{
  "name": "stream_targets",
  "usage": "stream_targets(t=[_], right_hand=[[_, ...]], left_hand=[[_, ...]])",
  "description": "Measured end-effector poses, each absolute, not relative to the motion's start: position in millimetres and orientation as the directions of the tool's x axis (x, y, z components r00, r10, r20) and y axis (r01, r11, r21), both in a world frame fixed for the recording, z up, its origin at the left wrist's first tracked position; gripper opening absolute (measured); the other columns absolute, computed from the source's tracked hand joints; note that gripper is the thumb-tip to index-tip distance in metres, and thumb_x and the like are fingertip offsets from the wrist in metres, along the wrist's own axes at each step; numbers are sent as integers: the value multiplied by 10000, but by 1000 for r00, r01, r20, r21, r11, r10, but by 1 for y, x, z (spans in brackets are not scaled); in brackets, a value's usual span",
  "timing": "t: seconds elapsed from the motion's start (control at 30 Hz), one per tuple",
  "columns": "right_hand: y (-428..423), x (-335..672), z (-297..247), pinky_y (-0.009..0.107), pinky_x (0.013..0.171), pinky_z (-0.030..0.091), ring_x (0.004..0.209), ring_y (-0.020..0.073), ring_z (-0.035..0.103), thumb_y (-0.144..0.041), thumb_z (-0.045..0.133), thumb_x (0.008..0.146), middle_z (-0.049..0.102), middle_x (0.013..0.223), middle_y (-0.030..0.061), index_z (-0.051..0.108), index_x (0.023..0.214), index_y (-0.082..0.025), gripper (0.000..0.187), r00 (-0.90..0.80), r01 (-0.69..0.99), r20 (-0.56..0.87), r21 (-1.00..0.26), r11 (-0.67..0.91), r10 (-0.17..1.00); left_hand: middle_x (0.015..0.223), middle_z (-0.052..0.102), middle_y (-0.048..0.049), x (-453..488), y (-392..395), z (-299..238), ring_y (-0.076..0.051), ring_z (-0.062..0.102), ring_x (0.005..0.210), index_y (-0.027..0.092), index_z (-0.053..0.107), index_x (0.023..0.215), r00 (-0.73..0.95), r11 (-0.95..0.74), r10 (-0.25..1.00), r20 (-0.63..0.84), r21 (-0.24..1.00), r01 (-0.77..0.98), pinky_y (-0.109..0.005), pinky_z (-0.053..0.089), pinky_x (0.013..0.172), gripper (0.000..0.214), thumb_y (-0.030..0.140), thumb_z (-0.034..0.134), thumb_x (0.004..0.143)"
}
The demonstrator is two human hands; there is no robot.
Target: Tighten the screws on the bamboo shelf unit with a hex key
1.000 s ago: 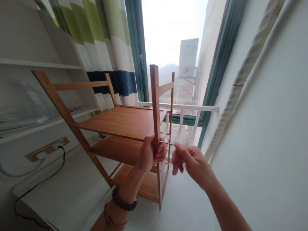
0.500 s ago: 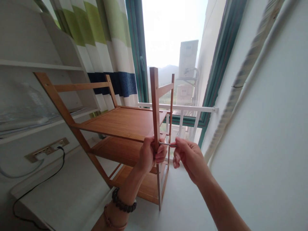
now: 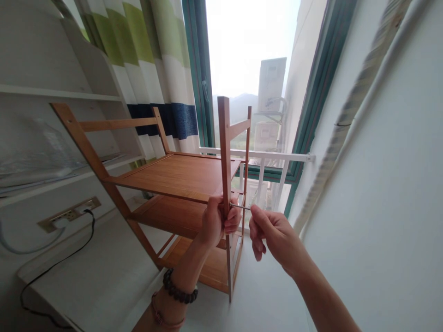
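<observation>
A wooden shelf rack (image 3: 180, 174) with several tiers stands in front of me. My left hand (image 3: 216, 221) is wrapped around its near right post (image 3: 225, 152), just below the top shelf's level. To the right of that post, my right hand (image 3: 273, 233) pinches a thin metal rod that looks like a hex key (image 3: 240, 207). The rod runs roughly level, its far end meeting the post beside my left fingers. My right fingers cover its near end. Dark beads and a thin band circle my left wrist.
A window with a white railing (image 3: 277, 156) lies behind the rack, next to a striped curtain (image 3: 138, 60). White shelving (image 3: 62, 93) stands at left, above a wall socket strip (image 3: 69, 214) and a black cable (image 3: 62, 258). A wrapped pipe (image 3: 341, 124) runs along the right wall.
My right hand has turned slightly, and its lower fingers have dropped and curled differently around the hex key. The left hand keeps its grip on the post.
</observation>
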State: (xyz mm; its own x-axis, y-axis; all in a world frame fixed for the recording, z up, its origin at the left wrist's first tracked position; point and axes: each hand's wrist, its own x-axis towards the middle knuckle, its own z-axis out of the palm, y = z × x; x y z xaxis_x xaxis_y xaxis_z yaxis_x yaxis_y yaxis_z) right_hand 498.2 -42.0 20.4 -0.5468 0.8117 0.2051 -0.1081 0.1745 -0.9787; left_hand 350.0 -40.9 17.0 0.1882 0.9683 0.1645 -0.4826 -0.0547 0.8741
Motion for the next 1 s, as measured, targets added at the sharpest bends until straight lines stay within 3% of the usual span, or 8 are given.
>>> stream_targets(t=[0.17,0.37,0.53,0.63,0.7,0.8,0.9,1.0], right_hand=[[-31,516,17,207,504,470,671,127,636,-339,614,789,648,843,29,569,1071,-224,308,-455,-112,510,-846,521,730],[-24,518,17,293,662,519,806,173,643,-259,632,778,691,908,51,654,1019,-234,243,-430,-84,698,-662,744,573],[-29,497,23,213,420,415,432,104,553,-427,573,795,585,483,-2,611,648,-149,317,-355,-214,399,-915,342,846],[-28,491,23,176,329,286,314,57,419,-501,558,778,404,380,-71,532,619,-146,390,-507,-362,178,-932,-21,843],[-26,493,19,164,313,255,311,46,406,-501,553,781,435,437,-72,547,719,-149,358,-539,-378,169,-924,-58,825],[-24,500,14,170,345,331,450,83,546,-425,598,775,588,671,-16,569,959,-197,294,-399,-323,375,-911,255,837],[-25,506,13,219,488,439,647,133,612,-338,623,769,639,824,34,629,948,-210,220,-307,-120,585,-806,579,751],[-31,504,16,241,542,436,595,132,591,-362,549,819,645,671,37,655,745,-176,226,-333,-28,550,-818,575,766]], left_hand=[[352,255,62,350,-43,18,-57,199,311,181,363,460,182,-42,972,148,872,-487,-173,146,316,367,443,405,714],[346,264,62,351,-42,19,-54,197,304,182,360,457,170,-41,975,141,871,-489,-171,142,311,364,447,418,701],[346,250,65,351,-42,19,-57,186,307,185,358,457,166,-47,975,146,869,-492,-171,138,300,360,452,424,689],[352,246,65,352,-43,20,-58,185,311,184,362,461,166,-50,974,152,866,-497,-169,143,300,353,436,412,703],[353,249,64,351,-43,20,-60,196,312,182,368,462,177,-51,972,156,870,-491,-167,154,303,352,426,400,713],[351,257,61,350,-42,19,-60,211,311,180,372,459,196,-36,969,149,874,-485,-168,164,309,358,432,396,712],[349,263,59,349,-41,18,-58,217,306,179,372,457,201,-22,970,136,874,-485,-169,161,309,370,449,400,707],[350,256,59,349,-41,18,-59,213,307,182,362,453,194,-30,971,141,874,-485,-172,156,308,378,458,397,709]])
